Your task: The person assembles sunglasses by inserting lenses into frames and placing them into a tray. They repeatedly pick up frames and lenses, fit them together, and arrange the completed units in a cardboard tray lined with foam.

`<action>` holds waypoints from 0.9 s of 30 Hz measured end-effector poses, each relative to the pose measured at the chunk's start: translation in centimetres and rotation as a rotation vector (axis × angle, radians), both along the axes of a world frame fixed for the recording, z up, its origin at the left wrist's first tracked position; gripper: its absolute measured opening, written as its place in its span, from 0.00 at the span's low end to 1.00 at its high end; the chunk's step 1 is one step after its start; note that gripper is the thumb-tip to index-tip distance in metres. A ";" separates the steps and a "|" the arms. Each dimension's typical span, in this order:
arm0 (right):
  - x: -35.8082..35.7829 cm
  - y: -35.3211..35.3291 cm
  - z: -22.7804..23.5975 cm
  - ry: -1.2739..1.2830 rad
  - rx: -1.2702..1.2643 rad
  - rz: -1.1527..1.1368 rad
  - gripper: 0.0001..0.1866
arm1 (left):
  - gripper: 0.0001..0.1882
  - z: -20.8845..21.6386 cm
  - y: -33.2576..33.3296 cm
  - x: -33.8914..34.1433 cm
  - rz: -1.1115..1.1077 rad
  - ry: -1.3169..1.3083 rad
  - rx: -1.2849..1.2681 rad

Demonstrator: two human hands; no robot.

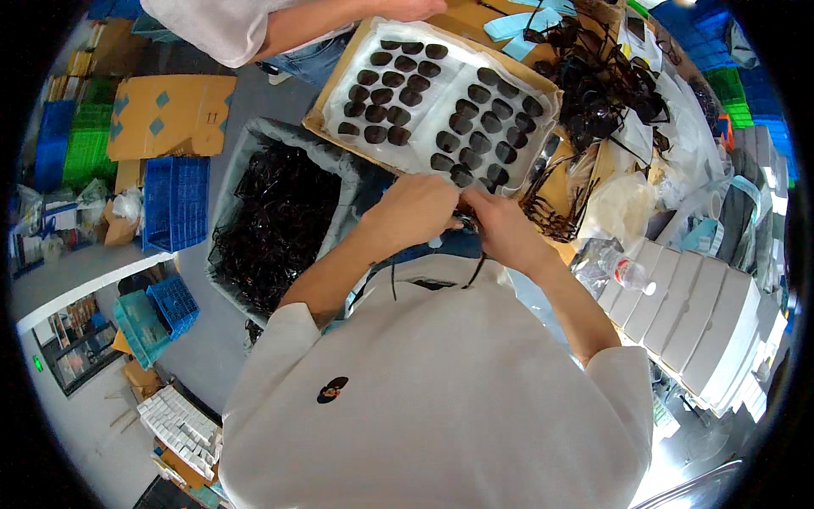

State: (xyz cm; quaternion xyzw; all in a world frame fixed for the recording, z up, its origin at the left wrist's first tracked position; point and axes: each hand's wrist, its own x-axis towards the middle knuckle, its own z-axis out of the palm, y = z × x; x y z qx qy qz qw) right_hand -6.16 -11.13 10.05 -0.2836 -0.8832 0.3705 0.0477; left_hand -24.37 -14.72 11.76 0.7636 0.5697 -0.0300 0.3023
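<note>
My left hand [417, 206] and my right hand [504, 225] meet just below the front edge of a cardboard box. Between their closed fingers is a dark pair of glasses [465, 220], its two thin temples hanging down toward my shirt. The fingers cover most of its front, so I cannot tell whether both lenses are in it. Right beyond my hands, the shallow box [339, 78] is lined with white sheet. Several loose dark lenses [398, 116] lie in rows on its left half, and more dark lenses [491, 123] fill the right half.
A lined bin [229, 182] heaped with dark glasses frames [284, 220] stands at left. Tangled glasses [598, 89] pile up at far right, near a plastic bottle [617, 270] and white boxes [691, 301]. Across the box is another person's arm [318, 25]. Blue crates [175, 204] stand farther left.
</note>
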 end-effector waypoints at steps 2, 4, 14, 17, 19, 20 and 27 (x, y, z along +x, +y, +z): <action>1.2 0.2 -0.1 0.067 0.045 0.019 0.25 | 0.20 1.0 1.1 0.4 -0.022 -0.126 -0.062; 2.3 0.2 0.6 0.004 0.047 -0.042 0.23 | 0.21 1.8 2.5 0.5 0.036 -0.327 -0.167; 5.9 -1.9 -5.9 0.381 -0.203 -0.584 0.17 | 0.17 -10.2 -0.8 10.0 0.540 -1.271 -0.113; 5.8 -2.8 -7.2 0.521 -0.315 -0.799 0.17 | 0.12 -11.2 0.7 12.5 0.382 -1.215 0.318; 6.2 -2.6 -7.9 0.626 -0.644 -0.962 0.18 | 0.10 -10.8 1.9 12.9 0.363 -1.187 0.259; 6.6 -2.5 -8.0 0.716 -0.796 -1.022 0.18 | 0.10 -10.5 2.2 13.1 0.341 -1.061 0.331; 8.1 -0.9 -6.1 1.097 -1.274 -0.783 0.27 | 0.22 -7.0 2.3 12.9 0.687 -1.583 0.061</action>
